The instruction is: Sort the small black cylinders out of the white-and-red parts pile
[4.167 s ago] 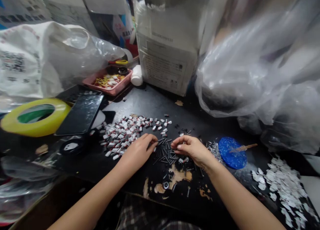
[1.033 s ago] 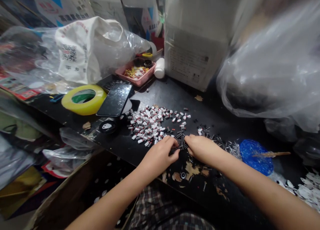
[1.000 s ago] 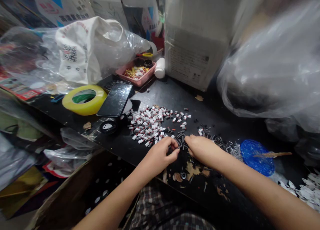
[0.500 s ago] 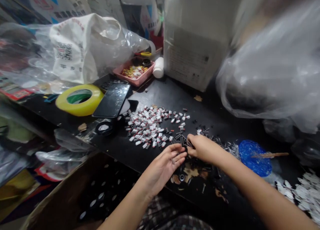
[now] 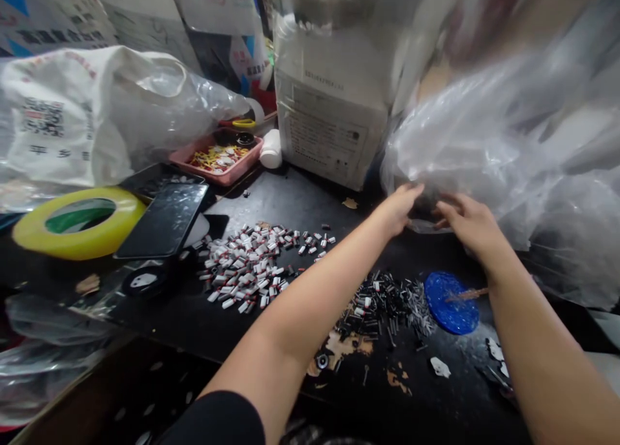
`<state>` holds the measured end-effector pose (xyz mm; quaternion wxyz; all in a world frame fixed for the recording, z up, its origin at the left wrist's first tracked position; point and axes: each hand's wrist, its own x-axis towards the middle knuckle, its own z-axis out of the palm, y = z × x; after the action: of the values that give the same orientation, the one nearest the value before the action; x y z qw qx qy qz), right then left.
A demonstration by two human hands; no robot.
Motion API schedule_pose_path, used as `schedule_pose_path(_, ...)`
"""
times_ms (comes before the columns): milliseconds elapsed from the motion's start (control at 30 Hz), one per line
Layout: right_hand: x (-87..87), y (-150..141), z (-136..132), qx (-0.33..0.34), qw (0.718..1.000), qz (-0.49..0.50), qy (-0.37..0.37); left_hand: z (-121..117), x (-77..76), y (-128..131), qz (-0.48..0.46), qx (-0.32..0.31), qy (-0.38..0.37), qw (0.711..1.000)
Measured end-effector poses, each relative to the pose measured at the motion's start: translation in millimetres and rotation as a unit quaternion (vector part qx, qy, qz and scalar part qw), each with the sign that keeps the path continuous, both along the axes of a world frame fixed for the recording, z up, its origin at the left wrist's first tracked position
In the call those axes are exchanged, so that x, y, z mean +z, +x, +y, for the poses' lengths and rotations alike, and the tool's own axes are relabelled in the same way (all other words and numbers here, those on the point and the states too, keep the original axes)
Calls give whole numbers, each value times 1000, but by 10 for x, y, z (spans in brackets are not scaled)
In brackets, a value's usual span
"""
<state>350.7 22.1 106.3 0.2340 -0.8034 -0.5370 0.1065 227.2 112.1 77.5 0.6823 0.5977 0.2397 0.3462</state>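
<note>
We noted both hands stretched forward to the large clear plastic bag [image 5: 489, 141] at the back right of the black worktop [image 5: 290, 199]. The left hand [image 5: 400, 206] lay against the bag's lower edge, fingers curled onto the film; whether it pinched the plastic or merely pressed on it, we could not tell. The right hand [image 5: 467, 222] sat just beside it, fingers [image 5: 443, 209] bent toward the same dark fold at the bag's mouth — its grasp was equally unclear, the spot being blurred. The two hands were close but apart, with the fold of the bag between them.

We took the bag as our landmark. In front of it, nearer the person, lay a loose heap of small dark cylindrical parts [image 5: 382, 303] with a few pale ones mixed in. Just right of that heap, still in front of the bag, a round blue plastic lid [image 5: 450, 293] carried a thin wooden stick [image 5: 467, 294] across its top. Well to the left of the bag we recorded a spread pile of small white-and-red cylindrical pieces [image 5: 247, 264]. Directly left of the bag stood a white printed carton [image 5: 329, 122], touching or nearly touching the film. Farther left were a pink plastic tray [image 5: 216, 164] of yellow bits, a dark flat phone [image 5: 165, 219] — screen up — and a yellow roll of tape [image 5: 80, 222]. Worn patches of bare wood [image 5: 346, 345] showed on the worktop in front of the dark heap.
</note>
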Motion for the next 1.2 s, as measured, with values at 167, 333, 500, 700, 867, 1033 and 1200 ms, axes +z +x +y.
schedule_pose_path(167, -538, -587, -415, 142, 986, 67, -45, -355, -467, -1369, 137, 90, 61, 985)
schedule_pose_path(333, -894, -1187, -366, 300, 950, -12, -86, -1081, -904, -2377, 331, 172, 161, 914)
schedule_pose_path(500, -1017, -1518, -155, 377, 912, -120, -108, -1326, -1105, -2372, 396, 166, 249, 868)
schedule_pose_path(700, -1011, -1550, -94, 390, 889, -191, -143, -1249, -1120, -2359, 440, 153, 307, 830)
schedule_pose_path(867, -1014, -1564, -31, 385, 883, -206, -171, -1270, -1140, -2395, 464, 146, 328, 810)
schedule_pose_path(1033, -1013, -1563, -2, 371, 888, -203, -179, -1284, -1145, -2351, 470, 144, 339, 803)
schedule_pose_path(1200, -954, -1538, -118, 364, 894, -211, -157, -1302, -1112, -2262, 470, 145, 351, 797)
